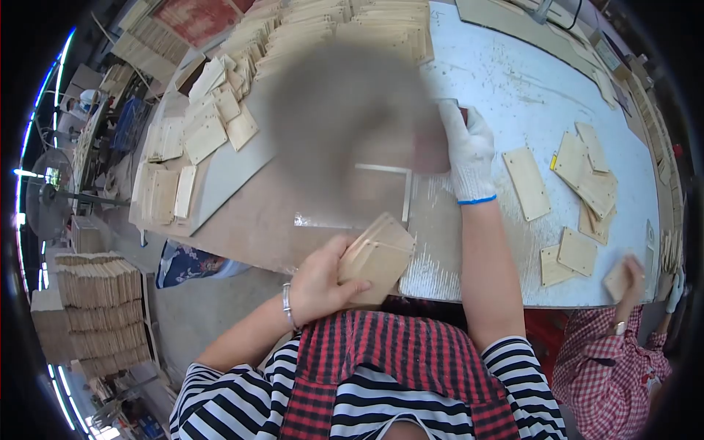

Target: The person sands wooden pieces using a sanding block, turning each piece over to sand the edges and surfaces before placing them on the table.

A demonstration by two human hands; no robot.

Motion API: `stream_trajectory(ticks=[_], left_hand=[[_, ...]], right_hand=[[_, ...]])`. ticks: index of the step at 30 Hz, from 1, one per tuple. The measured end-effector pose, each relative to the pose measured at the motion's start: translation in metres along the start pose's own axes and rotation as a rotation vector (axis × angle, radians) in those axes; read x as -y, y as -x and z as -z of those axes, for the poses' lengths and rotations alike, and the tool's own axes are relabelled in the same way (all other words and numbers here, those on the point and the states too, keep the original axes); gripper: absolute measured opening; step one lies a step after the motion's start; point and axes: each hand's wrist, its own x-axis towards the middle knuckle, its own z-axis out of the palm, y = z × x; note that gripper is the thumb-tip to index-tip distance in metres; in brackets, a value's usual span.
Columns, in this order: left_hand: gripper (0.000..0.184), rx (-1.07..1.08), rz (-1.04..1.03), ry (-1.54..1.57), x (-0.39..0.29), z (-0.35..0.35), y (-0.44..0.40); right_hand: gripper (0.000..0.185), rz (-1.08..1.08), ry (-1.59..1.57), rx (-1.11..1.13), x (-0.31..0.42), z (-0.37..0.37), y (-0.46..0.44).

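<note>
My left hand (326, 275), bare and with a bracelet at the wrist, grips a few thin pale wooden boards (378, 258) by their left side, near the table's front edge. My right hand (469, 150) wears a white knitted glove with a blue cuff. Its fingers close around a dark reddish flat block (431, 150) that rests over the table. A grey blur hides part of this block and the middle of the table, so its kind is unclear. A pale frame-like outline (407, 194) lies on the brown surface between my hands.
Rows of stacked wooden boards (345, 18) fill the back of the table. Loose boards lie at the left (205, 136) and right (587, 176). A co-worker in a checked sleeve (605, 359) holds a board (617, 282) at the right edge. Tall board stacks (103, 308) stand on the floor at left.
</note>
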Motion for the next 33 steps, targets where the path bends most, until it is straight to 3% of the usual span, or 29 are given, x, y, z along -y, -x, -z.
stream_trajectory(ticks=[2, 3, 6, 7, 8, 9, 10, 13, 17, 20, 22, 24, 26, 28, 29, 31, 33], left_hand=[[0.043, -0.053, -0.287, -0.09, -0.004, 0.022, -0.018], [0.04, 0.191, 0.268, -0.318, -0.03, 0.047, -0.037], [0.041, -0.207, -0.609, -0.122, 0.032, 0.073, -0.133], [0.046, -0.222, -0.469, -0.157, 0.023, 0.078, -0.166], [0.056, -0.234, -0.328, -0.19, 0.014, 0.082, -0.197], [0.059, -0.15, -0.331, -0.428, 0.031, 0.09, -0.24], [0.062, -0.063, -0.329, -0.667, 0.049, 0.092, -0.271], [0.059, 0.075, -0.249, -0.555, 0.033, 0.094, -0.284], [0.057, 0.087, -0.191, -0.618, 0.007, 0.09, -0.265], [0.06, 0.097, -0.36, -0.621, 0.009, 0.092, -0.265], [0.059, -0.04, -0.419, -0.823, 0.004, 0.094, -0.267], [0.052, -0.109, -0.482, -0.766, 0.015, 0.104, -0.293], [0.048, -0.27, -0.334, -0.735, 0.033, 0.106, -0.337], [0.048, -0.416, -0.36, -0.914, 0.024, 0.089, -0.322], [0.048, -0.399, -0.395, -0.905, 0.012, 0.078, -0.306], [0.033, -0.67, -0.732, -1.14, -0.007, 0.065, -0.275], [0.037, -0.677, -0.734, -1.137, -0.011, 0.053, -0.272]], right_hand=[[0.03, -0.082, -0.475, -0.058, 0.011, -0.001, 0.003], [0.03, -0.08, -0.477, -0.059, -0.001, 0.003, -0.003], [0.032, 0.217, -0.537, -0.023, -0.057, 0.015, -0.031], [0.032, 0.293, -0.404, -0.091, -0.066, 0.016, -0.037], [0.033, 0.056, -0.537, -0.144, -0.041, 0.016, -0.03], [0.034, -0.174, -0.693, -0.225, -0.016, 0.016, -0.023], [0.034, -0.169, -0.692, -0.228, -0.017, 0.016, -0.024], [0.035, -0.19, -0.647, -0.214, -0.012, 0.012, -0.022], [0.034, -0.124, -0.67, -0.183, -0.021, 0.009, -0.027], [0.033, -0.152, -0.651, -0.175, -0.008, 0.007, -0.023], [0.033, -0.214, -0.669, -0.233, 0.005, 0.012, -0.019], [0.032, -0.236, -0.662, -0.268, 0.003, 0.022, -0.015], [0.029, -0.201, -0.636, -0.268, -0.004, 0.022, -0.016], [0.027, -0.15, -0.593, -0.263, -0.009, 0.023, -0.018], [0.026, -0.133, -0.573, -0.263, -0.01, 0.024, -0.02], [0.024, -0.103, -0.526, -0.264, -0.01, 0.027, -0.02], [0.022, -0.073, -0.471, -0.264, -0.007, 0.032, -0.018]])
